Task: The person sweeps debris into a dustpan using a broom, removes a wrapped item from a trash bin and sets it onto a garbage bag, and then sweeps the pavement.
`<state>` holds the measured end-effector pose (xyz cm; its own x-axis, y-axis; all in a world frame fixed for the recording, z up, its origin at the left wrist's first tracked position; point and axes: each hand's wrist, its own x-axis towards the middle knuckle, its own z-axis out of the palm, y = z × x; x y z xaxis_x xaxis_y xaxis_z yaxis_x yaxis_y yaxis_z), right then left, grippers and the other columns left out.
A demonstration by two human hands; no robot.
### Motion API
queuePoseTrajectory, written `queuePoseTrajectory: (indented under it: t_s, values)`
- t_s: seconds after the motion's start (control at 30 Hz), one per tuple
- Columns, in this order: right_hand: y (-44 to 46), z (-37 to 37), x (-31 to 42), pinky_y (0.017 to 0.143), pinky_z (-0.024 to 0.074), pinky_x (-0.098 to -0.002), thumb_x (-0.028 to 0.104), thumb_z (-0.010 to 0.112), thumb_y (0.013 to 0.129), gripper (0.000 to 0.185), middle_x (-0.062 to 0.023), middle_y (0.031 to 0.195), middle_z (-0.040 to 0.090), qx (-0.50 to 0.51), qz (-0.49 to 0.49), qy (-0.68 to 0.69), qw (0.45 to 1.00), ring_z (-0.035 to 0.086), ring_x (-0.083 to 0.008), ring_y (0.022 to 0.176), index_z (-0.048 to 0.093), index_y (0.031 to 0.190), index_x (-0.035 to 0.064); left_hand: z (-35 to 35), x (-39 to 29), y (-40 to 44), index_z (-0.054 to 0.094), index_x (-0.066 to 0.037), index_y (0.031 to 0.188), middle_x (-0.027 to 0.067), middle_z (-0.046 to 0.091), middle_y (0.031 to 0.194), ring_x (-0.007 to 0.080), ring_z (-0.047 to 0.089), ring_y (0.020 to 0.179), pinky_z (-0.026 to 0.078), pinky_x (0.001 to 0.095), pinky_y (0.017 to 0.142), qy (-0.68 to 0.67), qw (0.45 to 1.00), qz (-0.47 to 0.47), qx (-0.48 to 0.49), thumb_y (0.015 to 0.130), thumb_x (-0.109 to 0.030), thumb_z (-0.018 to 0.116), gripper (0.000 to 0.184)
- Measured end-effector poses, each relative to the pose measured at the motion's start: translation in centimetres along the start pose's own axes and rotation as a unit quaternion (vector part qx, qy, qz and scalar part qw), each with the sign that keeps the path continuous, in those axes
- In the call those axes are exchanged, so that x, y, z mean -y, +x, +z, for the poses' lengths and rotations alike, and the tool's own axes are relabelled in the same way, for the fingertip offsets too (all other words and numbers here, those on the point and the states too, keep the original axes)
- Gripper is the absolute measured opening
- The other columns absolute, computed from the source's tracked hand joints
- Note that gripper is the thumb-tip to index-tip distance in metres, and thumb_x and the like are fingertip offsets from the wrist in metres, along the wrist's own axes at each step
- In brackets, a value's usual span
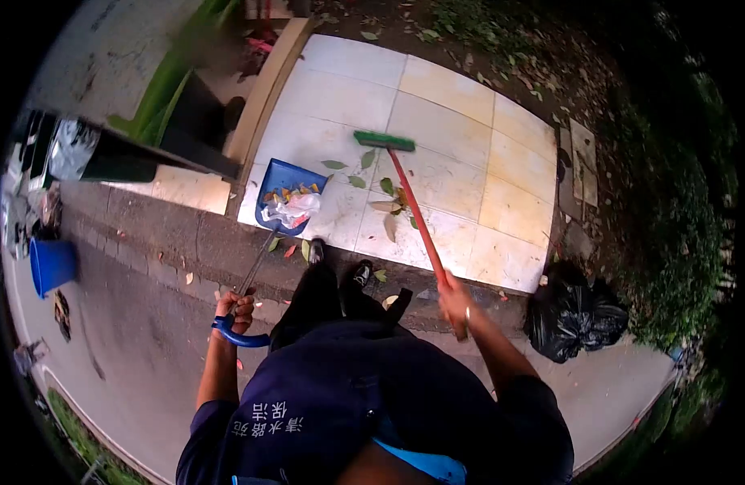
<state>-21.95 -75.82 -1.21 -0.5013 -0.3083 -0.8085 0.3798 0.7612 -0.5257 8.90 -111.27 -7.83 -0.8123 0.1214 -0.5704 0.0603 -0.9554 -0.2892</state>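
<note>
1. Presently, both hands are occupied. The left hand (237,311) is closed around the long handle of a dustpan (298,172), just above its curved blue grip (242,337). The right hand (455,301) is wrapped around the red handle of a broom (385,141).

2. Position of equipment: the dustpan rests ahead of the left hand, at the near edge of the tiled floor (445,121). The green broom head lies farther out, ahead of both hands and beyond the loose leaves (367,159).

3. Progress, as judged: partial. Crumpled white waste (296,212) and yellow-orange scraps are already in the dustpan. Green and brown leaves remain uncollected on the tiles between the broom head and the feet. More leaves lie near the shoes (317,250), on the darker strip of ground.

4. Surroundings: black bags (578,319) sit to the right of the right hand. A blue bucket (53,265) lies well to the left of the left hand.

5. Markings: the dark garment (324,380), behind the hands, bears white characters, inverted in this view, which appear to read 清水路苑 above 保洁. No brand is legible on the dustpan, broom or bucket.
</note>
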Motion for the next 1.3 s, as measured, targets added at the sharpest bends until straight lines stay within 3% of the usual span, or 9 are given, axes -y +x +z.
queuePoseTrajectory:
  t_s: [0.23,0.4,0.5,0.87,0.9,1.0,1.1,1.23,1.3]
  values:
    - [10.5,4.9,-2.1,0.028,0.0289,-0.0231,0.019,0.037,0.078,0.032,0.0002,0.045,0.034,0.03,-0.023,-0.061,0.997,0.033,-0.0093,0.032,0.033,0.109,0.0149,-9.8,4.6,-7.4,0.038,0.007,0.099,0.0051,0.04,0.061,0.0116,0.038,0.046,0.033,0.0193,0.034,-0.049,0.998,0.016,0.021,0.066,-0.012,0.036,0.038]
    - [1.7,3.5,-14.7,0.028,0.0262,-0.0252,0.017,0.041,0.077,0.036,-0.0018,0.05,0.037,0.009,-0.077,-0.11,0.991,0.034,-0.0109,0.032,0.033,0.112,0.0203,-18.0,7.6,-12.6,0.038,0.008,0.099,0.0057,0.041,0.061,0.0119,0.04,0.046,0.032,0.02,0.032,-0.074,0.996,0.045,0.023,0.066,-0.011,0.036,0.038]
    - [-6.1,2.2,-19.8,0.031,0.0301,-0.0241,0.017,0.042,0.077,0.043,-0.001,0.052,0.04,-0.029,0.003,-0.146,0.989,0.037,-0.0097,0.036,0.028,0.117,0.0202,-23.0,8.5,-15.5,0.039,0.007,0.098,0.0048,0.04,0.058,0.0119,0.039,0.043,0.032,0.0197,0.032,-0.092,0.995,0.046,0.015,0.066,-0.012,0.036,0.038]
    - [-16.5,15.2,-20.0,0.033,0.035,-0.0243,0.019,0.042,0.077,0.044,-0.0021,0.052,0.042,-0.011,-0.047,-0.201,0.978,0.039,-0.0096,0.037,0.027,0.118,0.0203,-35.4,14.0,-23.9,0.041,0.003,0.089,0.0035,0.037,0.058,0.01,0.035,0.042,0.026,0.0185,0.028,-0.083,0.993,0.079,0.02,0.065,-0.01,0.038,0.027]
    - [-15.9,16.3,-20.1,0.034,0.0361,-0.025,0.02,0.042,0.076,0.044,-0.0035,0.053,0.043,-0.008,-0.052,-0.229,0.972,0.04,-0.0099,0.037,0.028,0.118,0.0209,-35.9,14.3,-24.0,0.041,0.003,0.089,0.0035,0.037,0.058,0.01,0.035,0.042,0.026,0.0185,0.028,-0.081,0.993,0.085,0.027,0.065,-0.01,0.038,0.027]
    - [-12.2,18.6,-20.7,0.057,0.0416,-0.0352,0.024,0.043,0.074,0.046,-0.0185,0.071,0.053,-0.011,-0.194,-0.41,0.891,0.053,-0.0302,0.061,0.028,0.117,0.0199,-37.2,15.8,-23.6,0.04,0.001,0.082,0.0029,0.036,0.055,0.0094,0.034,0.04,0.025,0.0189,0.027,-0.076,0.995,0.06,0.023,0.063,-0.01,0.039,0.021]
    - [-11.0,21.9,-19.1,0.065,0.0393,-0.0391,0.023,0.043,0.073,0.047,-0.023,0.079,0.051,0.006,-0.258,-0.482,0.837,0.049,-0.0368,0.074,0.027,0.117,0.0191,-37.9,17.5,-21.6,0.04,-0.001,0.077,0.0029,0.038,0.053,0.0088,0.033,0.039,0.024,0.0185,0.027,-0.044,0.996,0.072,-0.022,0.062,-0.009,0.039,0.018]
    - [-8.1,23.5,-18.7,0.065,0.0397,-0.0404,0.024,0.043,0.073,0.049,-0.0242,0.078,0.051,-0.002,-0.216,-0.581,0.785,0.05,-0.0369,0.073,0.024,0.118,0.0196,-36.8,17.4,-17.3,0.04,0.001,0.069,0.0039,0.038,0.051,0.0103,0.034,0.038,0.027,0.0195,0.029,-0.086,0.992,0.069,-0.067,0.06,-0.01,0.039,0.015]
    - [-9.8,20.5,-22.4,0.066,0.0398,-0.0403,0.024,0.043,0.073,0.049,-0.0241,0.079,0.051,-0.006,-0.217,-0.577,0.788,0.05,-0.0369,0.073,0.024,0.118,0.0195,-37.4,20.1,-16.1,0.038,0.0,0.059,0.0045,0.038,0.048,0.0117,0.035,0.037,0.03,0.021,0.031,-0.136,0.989,0.057,-0.005,0.059,-0.011,0.039,0.011]
